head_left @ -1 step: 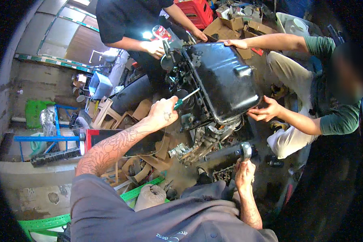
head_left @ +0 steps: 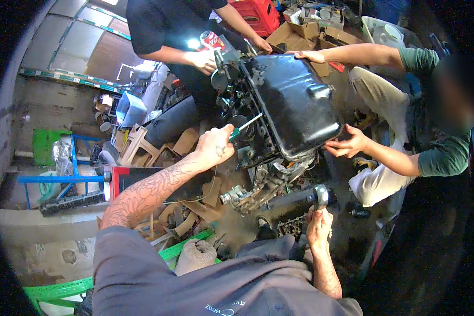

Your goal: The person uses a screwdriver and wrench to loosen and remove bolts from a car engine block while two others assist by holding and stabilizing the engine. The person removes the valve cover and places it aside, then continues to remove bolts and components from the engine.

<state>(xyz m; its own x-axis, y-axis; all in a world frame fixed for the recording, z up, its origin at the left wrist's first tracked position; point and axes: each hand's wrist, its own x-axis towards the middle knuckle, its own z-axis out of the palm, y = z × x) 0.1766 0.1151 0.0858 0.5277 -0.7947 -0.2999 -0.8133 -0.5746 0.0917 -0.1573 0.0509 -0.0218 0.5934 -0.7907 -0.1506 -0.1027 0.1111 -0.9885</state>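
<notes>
A mechanic's workshop — a black engine pan point(head_left: 295, 100), a screwdriver point(head_left: 248, 124), metal castings point(head_left: 273, 185) and a blue frame point(head_left: 63, 179) show it, amid cardboard boxes point(head_left: 292, 38).

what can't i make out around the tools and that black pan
All in the head view:
Tip of the screwdriver: too small to tell whether it is wedged at the rim of the black pan or just touching.
Most of its green handle: covered by the left grip.
Handle of the metal tool: wrapped by the right grip.
Inside of the pan: hidden by its outer shell.
</notes>
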